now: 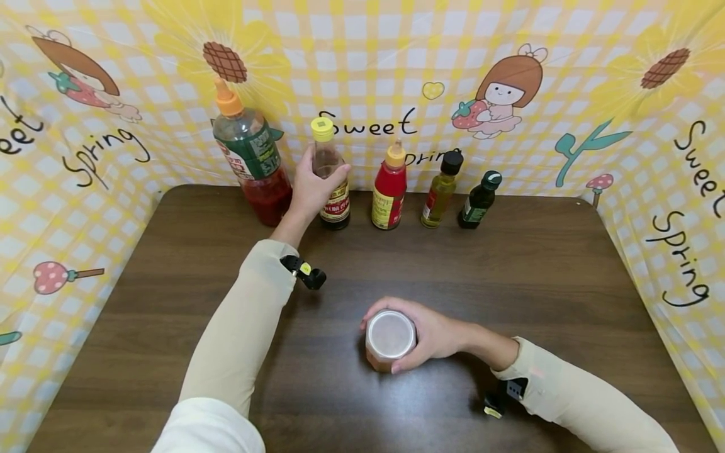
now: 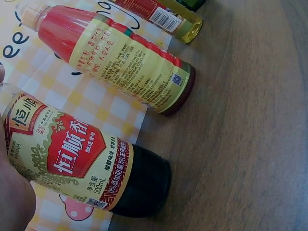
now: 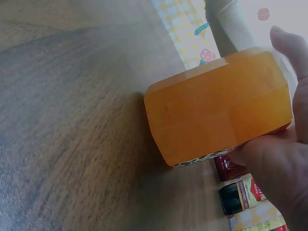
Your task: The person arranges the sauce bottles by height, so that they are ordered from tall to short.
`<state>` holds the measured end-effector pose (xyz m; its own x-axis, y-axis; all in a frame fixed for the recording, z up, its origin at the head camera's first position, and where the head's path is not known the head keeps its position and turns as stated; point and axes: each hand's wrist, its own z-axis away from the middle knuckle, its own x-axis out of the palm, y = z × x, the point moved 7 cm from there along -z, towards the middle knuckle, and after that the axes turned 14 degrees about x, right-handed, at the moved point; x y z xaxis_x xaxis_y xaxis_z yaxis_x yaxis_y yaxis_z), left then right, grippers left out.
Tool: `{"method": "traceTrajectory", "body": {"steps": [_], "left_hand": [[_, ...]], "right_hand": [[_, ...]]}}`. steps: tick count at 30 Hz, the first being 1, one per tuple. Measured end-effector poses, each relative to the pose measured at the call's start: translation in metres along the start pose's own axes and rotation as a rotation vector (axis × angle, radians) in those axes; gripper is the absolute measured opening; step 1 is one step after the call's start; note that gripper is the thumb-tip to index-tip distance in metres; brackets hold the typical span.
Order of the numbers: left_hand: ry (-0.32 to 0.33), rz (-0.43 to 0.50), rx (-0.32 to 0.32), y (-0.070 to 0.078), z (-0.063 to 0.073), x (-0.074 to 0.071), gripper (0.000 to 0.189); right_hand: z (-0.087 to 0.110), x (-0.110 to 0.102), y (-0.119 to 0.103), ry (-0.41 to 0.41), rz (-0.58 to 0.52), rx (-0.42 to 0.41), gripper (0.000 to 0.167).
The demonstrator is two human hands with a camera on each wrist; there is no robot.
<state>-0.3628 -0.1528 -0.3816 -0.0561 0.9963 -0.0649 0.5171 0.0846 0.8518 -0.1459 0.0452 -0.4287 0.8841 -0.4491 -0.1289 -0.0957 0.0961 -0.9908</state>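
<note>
My left hand (image 1: 314, 185) grips a vinegar bottle (image 1: 335, 207) by its upper part, below the yellow cap. The bottle stands upright at the back of the table, and its red and cream label (image 2: 72, 149) faces the left wrist view. In the middle of the table my right hand (image 1: 433, 333) curls round a faceted jar (image 1: 391, 335) with a pale round lid. The right wrist view shows the jar's orange side (image 3: 216, 106), with thumb and fingers about the lid end. Part of the jar's label lies hidden under it there.
Left of the vinegar stands a large red sauce bottle (image 1: 266, 189) with an orange nozzle. To its right are a red squeeze bottle (image 1: 388, 195), a black-capped oil bottle (image 1: 438, 198) and a small dark green bottle (image 1: 477, 204). A checked cloth (image 1: 362, 75) hangs behind the wooden table (image 1: 481, 270).
</note>
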Motion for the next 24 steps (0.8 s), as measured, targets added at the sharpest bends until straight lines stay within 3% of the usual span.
{"method": "traceTrajectory", "body": {"steps": [8,15,24], "left_hand": [[-0.002,0.001,0.0,0.0,0.0,0.0,0.037],[0.003,0.003,0.0,-0.001,0.0,0.0,0.038],[0.003,-0.005,0.005,-0.001,0.0,0.001,0.038]], "right_hand": [[0.009,-0.016,-0.017,0.076,0.02,-0.079,0.071],[0.025,-0.038,-0.025,0.168,0.063,-0.051,0.073],[0.052,-0.075,-0.036,0.353,0.102,-0.111,0.072]]}}
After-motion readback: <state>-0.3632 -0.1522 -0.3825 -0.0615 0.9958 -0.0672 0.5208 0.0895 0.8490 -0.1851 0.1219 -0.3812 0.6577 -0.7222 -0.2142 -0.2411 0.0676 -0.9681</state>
